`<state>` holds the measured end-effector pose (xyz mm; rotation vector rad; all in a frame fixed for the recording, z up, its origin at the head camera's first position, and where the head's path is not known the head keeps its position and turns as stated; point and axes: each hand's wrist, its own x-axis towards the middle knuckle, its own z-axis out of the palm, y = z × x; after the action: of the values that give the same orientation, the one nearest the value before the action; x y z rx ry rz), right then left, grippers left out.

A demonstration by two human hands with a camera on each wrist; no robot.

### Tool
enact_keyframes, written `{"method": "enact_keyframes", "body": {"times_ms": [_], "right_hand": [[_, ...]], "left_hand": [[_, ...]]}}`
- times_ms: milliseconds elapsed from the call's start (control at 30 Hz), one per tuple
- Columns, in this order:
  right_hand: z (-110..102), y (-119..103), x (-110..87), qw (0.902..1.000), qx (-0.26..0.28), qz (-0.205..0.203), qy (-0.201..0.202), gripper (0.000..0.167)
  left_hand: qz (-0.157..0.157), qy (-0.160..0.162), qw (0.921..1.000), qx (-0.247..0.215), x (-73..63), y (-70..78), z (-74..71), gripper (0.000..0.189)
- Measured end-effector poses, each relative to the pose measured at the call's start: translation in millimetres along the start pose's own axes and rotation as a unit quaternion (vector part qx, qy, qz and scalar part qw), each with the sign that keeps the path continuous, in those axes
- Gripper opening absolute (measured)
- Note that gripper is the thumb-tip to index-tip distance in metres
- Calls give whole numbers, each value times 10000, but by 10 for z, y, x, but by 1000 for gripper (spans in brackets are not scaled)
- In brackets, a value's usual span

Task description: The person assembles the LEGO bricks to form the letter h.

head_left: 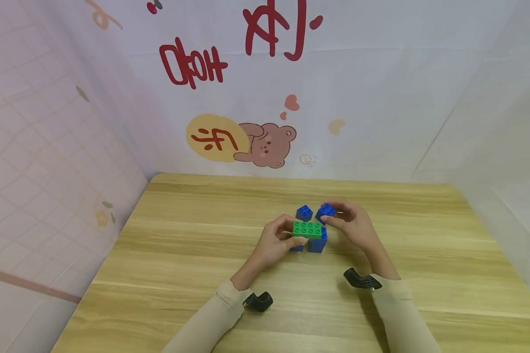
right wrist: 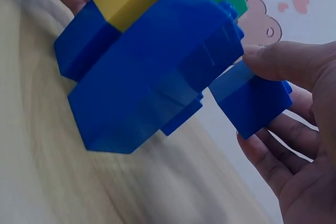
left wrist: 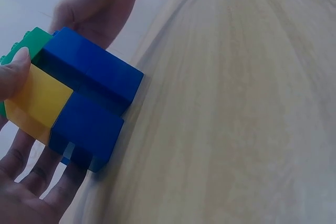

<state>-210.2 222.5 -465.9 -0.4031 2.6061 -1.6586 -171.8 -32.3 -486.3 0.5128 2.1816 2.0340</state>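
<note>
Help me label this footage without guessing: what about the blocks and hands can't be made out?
- Head view: the yellow block, hidden by the green block and possibly the left hand.
- Left wrist view: the fingertips of the right hand and the blue block it pinches, behind the green block and tall blue column.
- Right wrist view: much of the left hand, cut off by the top edge.

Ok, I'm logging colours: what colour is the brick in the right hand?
Blue: the brick shows best in the right wrist view.
</note>
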Motion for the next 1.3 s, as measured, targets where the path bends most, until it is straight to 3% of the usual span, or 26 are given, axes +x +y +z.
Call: {"method": "enact_keyframes", "body": {"times_ms": [333,633,900,1300], "right_hand": [[5,-136,-1,9997,176,-166,25,44],[67,-355,-28,9971,468,-571,-162,44],[79,-391,-35,9957,493,-758,-208,38],[140,-511,-67,9859,937,-1283,-532,39]], "left_hand": [[-15,30,10000,-13,0,14,-6,29],[36,1,10000,-92,0,11,-15,28],[119,-1,9999,-118,5,-11,-9,28],[167,1,9998,-113,17,-50,0,27]]}}
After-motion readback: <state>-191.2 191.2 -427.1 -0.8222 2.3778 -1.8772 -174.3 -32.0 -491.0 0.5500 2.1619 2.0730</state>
